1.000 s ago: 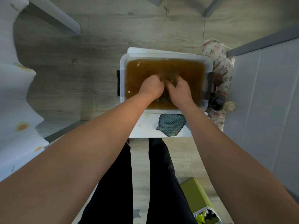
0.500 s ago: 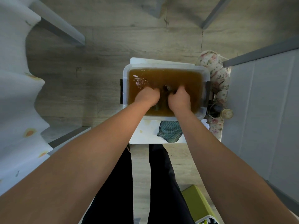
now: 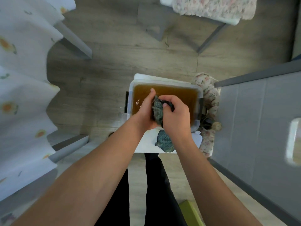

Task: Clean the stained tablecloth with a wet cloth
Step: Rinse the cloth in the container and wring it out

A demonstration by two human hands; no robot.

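A clear plastic tub (image 3: pixel 200 93) full of brown water stands on a white stool below me. Above the water I hold a dark blue-grey wet cloth (image 3: pixel 158 110) bunched between both hands. My left hand (image 3: pixel 145 111) presses it from the left and my right hand (image 3: pixel 176 117) wraps over it from the right. A second blue-grey cloth (image 3: pixel 164 142) lies on the white stool (image 3: pixel 146 144) just in front of the tub. The white tablecloth (image 3: pixel 24 95) with orange flower prints and stains hangs in folds at the left.
A floral cushion (image 3: pixel 210 98) and a small dark bottle (image 3: pixel 213 125) sit right of the tub. A grey panel (image 3: pixel 260 119) fills the right side. Grey chair legs (image 3: pixel 75 41) and a floral-padded seat (image 3: pixel 211 8) are at the top. A green box (image 3: pixel 192 211) lies near my feet.
Both hands have lifted out of the brown water, bringing the cloth up with them. The view has pulled back and tilted, showing more floor and the chair at the top.
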